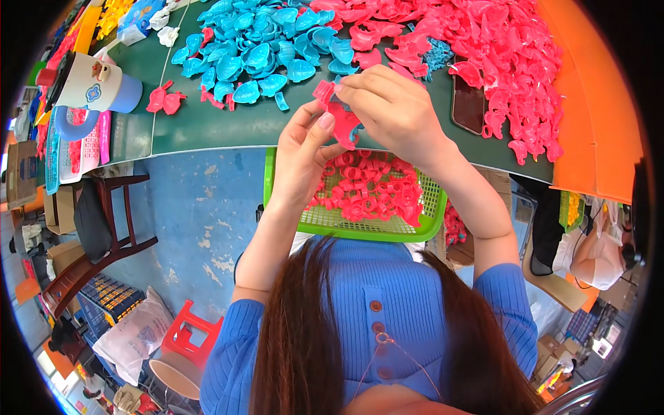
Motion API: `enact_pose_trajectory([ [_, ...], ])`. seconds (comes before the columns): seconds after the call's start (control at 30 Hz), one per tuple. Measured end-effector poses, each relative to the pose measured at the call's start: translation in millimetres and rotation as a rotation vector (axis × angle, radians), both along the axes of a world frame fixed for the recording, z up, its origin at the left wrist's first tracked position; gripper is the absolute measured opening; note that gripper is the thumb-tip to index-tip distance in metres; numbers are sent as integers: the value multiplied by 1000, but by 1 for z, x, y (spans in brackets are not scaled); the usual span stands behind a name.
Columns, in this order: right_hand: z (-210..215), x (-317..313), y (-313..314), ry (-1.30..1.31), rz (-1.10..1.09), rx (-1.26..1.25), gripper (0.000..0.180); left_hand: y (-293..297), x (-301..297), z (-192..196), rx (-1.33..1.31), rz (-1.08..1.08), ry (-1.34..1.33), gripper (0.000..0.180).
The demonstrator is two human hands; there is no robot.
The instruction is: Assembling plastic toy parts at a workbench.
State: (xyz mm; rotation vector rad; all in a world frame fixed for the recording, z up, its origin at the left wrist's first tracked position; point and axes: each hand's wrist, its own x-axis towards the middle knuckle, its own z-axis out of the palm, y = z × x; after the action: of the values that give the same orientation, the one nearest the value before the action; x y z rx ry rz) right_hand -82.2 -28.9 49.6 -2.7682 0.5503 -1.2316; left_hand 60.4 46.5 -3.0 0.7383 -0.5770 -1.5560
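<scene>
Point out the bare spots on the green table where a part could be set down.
Bare tabletop runs along the near edge, between the blue pile, the mug and the left hand. A smaller gap lies by the phone. The pink pile crowds the right; the basket is full.

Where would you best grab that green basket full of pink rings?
Probably by the green basket's near rim, from the person's side. That edge sticks out past the table with nothing on it, while both hands work over the far part.
</scene>
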Motion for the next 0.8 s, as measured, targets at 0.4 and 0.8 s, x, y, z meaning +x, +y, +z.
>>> enact_pose_trajectory([
  [0.4,2,-4,0,-9,15,274,23,-1,2,-1,23,-14,41,29],
  [0.8,-5,-12,10,-84,-198,417,12,1,-4,2,-22,65,-73,30],
])
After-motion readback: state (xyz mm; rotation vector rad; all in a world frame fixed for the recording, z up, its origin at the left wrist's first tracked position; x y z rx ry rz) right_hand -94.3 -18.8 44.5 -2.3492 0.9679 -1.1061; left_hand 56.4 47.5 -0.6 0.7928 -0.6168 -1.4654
